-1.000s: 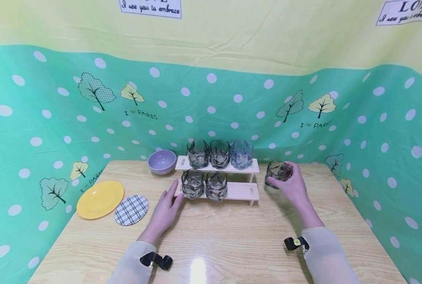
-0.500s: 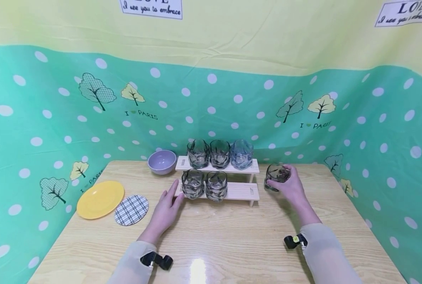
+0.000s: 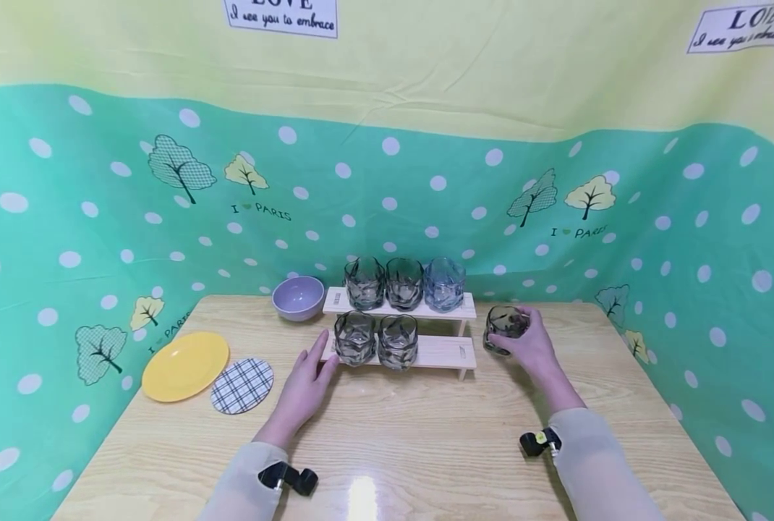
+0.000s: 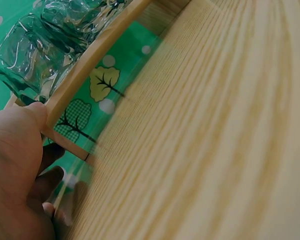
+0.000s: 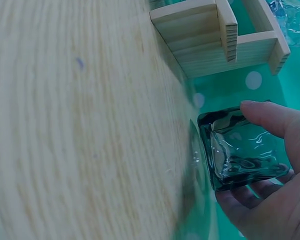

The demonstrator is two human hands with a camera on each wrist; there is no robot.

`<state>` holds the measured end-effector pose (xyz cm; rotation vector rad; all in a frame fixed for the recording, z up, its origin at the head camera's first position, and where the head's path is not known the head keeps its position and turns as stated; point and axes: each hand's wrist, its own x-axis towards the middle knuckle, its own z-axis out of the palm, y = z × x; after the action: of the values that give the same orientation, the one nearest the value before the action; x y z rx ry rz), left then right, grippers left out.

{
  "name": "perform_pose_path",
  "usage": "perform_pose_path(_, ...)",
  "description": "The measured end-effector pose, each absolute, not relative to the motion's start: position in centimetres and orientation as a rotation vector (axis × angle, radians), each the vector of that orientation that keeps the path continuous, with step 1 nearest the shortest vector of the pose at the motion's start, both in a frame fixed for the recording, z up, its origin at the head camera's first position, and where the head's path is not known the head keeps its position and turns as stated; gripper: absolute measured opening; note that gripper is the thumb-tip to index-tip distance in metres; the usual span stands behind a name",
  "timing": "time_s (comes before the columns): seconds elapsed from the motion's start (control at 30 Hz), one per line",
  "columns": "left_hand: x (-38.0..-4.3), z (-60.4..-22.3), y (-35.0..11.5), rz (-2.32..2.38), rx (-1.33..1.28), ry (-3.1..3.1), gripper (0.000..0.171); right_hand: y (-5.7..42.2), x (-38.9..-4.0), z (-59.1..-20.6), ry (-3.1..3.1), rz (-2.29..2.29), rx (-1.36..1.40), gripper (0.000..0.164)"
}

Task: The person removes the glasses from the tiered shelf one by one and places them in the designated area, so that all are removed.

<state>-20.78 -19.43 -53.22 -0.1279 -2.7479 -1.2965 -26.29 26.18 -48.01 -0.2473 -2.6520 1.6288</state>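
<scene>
To the right of the two-tier wooden rack (image 3: 442, 350), my right hand (image 3: 535, 349) grips a smoky grey glass tumbler (image 3: 505, 325). In the right wrist view the thumb lies on one side of the tumbler (image 5: 245, 145) and the fingers curl round the other, close over the table. My left hand (image 3: 304, 387) rests at the left end of the rack's lower shelf, fingers extended. Its thumb touches the corner of the shelf (image 4: 82, 70) in the left wrist view. Two grey tumblers (image 3: 397, 343) stand on the lower shelf. Above them are two more grey tumblers (image 3: 403, 284) and a bluish one (image 3: 444, 284).
A purple bowl (image 3: 299, 298) stands left of the rack. Farther left on the table (image 3: 426, 449) lie a yellow plate (image 3: 185, 366) and a checked round coaster (image 3: 241, 386). A green patterned cloth (image 3: 387, 166) hangs close behind and along both sides.
My right hand has brought the tumbler slightly nearer and a little to the left. The left hand keeps its place at the rack, and the head view has tilted slightly.
</scene>
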Motion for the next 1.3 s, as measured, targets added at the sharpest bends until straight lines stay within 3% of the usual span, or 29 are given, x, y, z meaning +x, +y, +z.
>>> perform_pose_path(0.93, -20.7, -53.2, -19.3, -1.309, -0.119, -2.745, 0.069, 26.3, -26.5, -49.3, -2.629, 1.661, -0.225, 0.111)
perform_pose_path(1.3, -20.9, -53.3, -19.5, -1.318, -0.125, -2.752, 0.069, 26.5, -25.9, -49.1, -2.618, 1.619, -0.188, 0.124)
